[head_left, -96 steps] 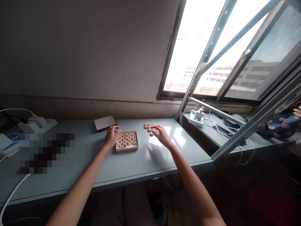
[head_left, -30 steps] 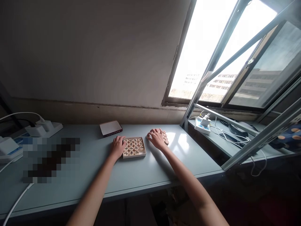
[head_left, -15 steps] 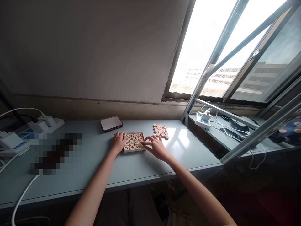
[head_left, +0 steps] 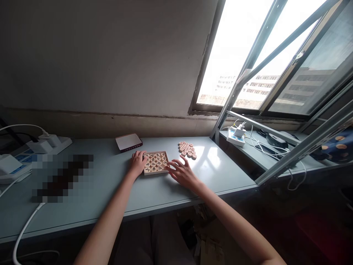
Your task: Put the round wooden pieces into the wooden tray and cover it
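Observation:
A shallow box [head_left: 156, 173] of round wooden xiangqi pieces [head_left: 153, 163] lies on the table in front of me. The pieces sit in rows with dark characters facing up. My left hand [head_left: 137, 163] grips the box's left wall, its thumb at the near side. At the right wall is my right hand [head_left: 182, 172], its fingers spread and holding nothing I can see; the fingertips hover over or touch the box's right edge and partly hide the pieces there. A cluster of loose xiangqi pieces [head_left: 187, 149] lies beyond my right hand.
The box lid [head_left: 129, 142] lies upturned behind the box, near the wall. Power strips with chargers [head_left: 41, 145] and white cables are at the left. A metal frame post [head_left: 217, 134] rises at the right, with another power strip [head_left: 235, 137] beyond it.
My right hand has let go of a xiangqi piece at the box's right side, and its fingers have spread apart. My left hand stays at the box. The view has shifted slightly.

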